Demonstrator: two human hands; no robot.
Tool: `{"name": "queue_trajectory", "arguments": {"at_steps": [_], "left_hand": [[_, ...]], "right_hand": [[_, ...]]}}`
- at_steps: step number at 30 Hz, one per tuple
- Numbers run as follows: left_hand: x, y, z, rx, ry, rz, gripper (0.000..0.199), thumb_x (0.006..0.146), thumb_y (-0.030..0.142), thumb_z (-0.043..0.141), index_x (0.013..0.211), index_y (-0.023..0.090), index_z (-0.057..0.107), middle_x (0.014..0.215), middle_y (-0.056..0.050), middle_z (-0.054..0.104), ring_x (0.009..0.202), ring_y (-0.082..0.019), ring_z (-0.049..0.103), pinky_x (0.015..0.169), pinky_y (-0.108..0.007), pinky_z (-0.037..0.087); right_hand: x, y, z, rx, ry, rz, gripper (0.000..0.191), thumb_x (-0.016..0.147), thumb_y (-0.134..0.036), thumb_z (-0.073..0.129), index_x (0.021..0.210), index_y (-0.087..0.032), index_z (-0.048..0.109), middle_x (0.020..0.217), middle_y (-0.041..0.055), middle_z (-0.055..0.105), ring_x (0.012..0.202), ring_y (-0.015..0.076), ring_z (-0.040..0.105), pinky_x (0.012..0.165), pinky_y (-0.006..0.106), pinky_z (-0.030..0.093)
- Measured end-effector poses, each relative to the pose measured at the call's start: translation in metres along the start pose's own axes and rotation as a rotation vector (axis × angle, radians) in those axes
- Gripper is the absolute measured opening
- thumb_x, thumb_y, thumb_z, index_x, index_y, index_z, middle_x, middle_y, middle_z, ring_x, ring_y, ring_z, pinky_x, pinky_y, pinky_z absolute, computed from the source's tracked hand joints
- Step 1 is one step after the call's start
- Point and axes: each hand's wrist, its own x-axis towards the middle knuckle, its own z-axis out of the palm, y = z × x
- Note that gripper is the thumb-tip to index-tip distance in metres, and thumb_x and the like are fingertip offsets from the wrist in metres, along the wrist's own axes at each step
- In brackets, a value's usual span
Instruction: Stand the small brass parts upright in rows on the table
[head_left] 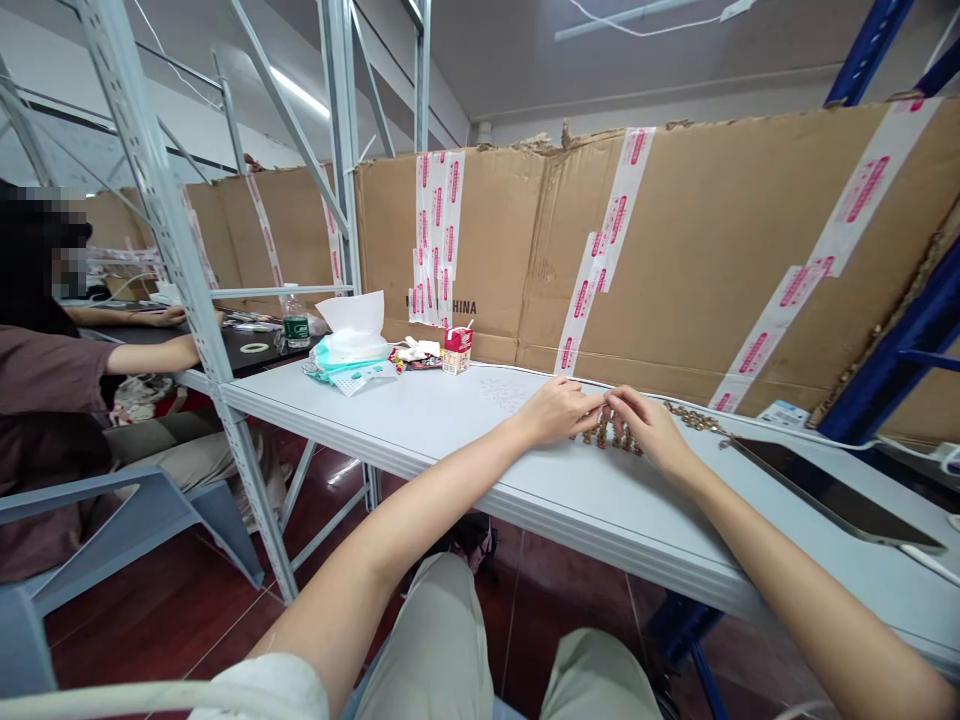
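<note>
My left hand (561, 410) and my right hand (651, 428) meet at the fingertips just above the white shelf top (450, 425). Both are closed in a pinch; anything between the fingertips is too small to make out. Below and between them, small amber-brown and gold pieces (602, 436) lie in short rows, partly covered by my hands. A loose heap of similar gold-brown pieces (696, 418) sits just beyond my right hand. To the left of my left hand, faint clear small shapes (504, 392) are spread on the surface.
A dark tablet (832, 490) with a white cable lies at the right. Farther left are a tissue pack (352, 350), a small red-and-white carton (457, 350) and wrappers. Cardboard (675, 260) walls the back. Beyond a metal post (176, 250), another person (52, 400) sits.
</note>
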Motion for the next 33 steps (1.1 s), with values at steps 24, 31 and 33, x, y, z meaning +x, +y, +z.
{"name": "queue_trajectory", "arguments": {"at_steps": [24, 31, 33], "left_hand": [[-0.012, -0.037, 0.016, -0.344, 0.080, -0.561, 0.015, 0.076, 0.014, 0.057, 0.087, 0.020, 0.067, 0.088, -0.001, 0.067, 0.084, -0.015, 0.052, 0.078, -0.029, 0.038], [-0.015, -0.055, 0.017, -0.614, -0.032, -0.770, 0.015, 0.072, 0.017, 0.062, 0.084, 0.020, 0.070, 0.084, -0.001, 0.069, 0.073, -0.012, 0.056, 0.073, -0.024, 0.041], [-0.017, -0.061, 0.018, -0.604, -0.082, -0.797, 0.015, 0.070, 0.018, 0.064, 0.083, 0.021, 0.070, 0.084, -0.001, 0.069, 0.074, -0.012, 0.056, 0.073, -0.024, 0.041]], "right_hand": [[0.009, 0.034, -0.014, 0.232, 0.153, 0.137, 0.037, 0.072, -0.047, 0.052, 0.093, -0.017, 0.053, 0.083, 0.0077, 0.063, 0.054, 0.0123, 0.055, 0.040, 0.020, 0.030], [0.007, 0.030, -0.016, 0.294, 0.145, 0.190, 0.040, 0.068, -0.052, 0.057, 0.085, -0.018, 0.047, 0.088, 0.0112, 0.066, 0.061, 0.0144, 0.059, 0.042, 0.019, 0.031], [0.007, 0.028, -0.016, 0.281, 0.139, 0.202, 0.041, 0.066, -0.053, 0.058, 0.082, -0.017, 0.048, 0.088, 0.0123, 0.067, 0.062, 0.0148, 0.059, 0.044, 0.020, 0.033]]}}
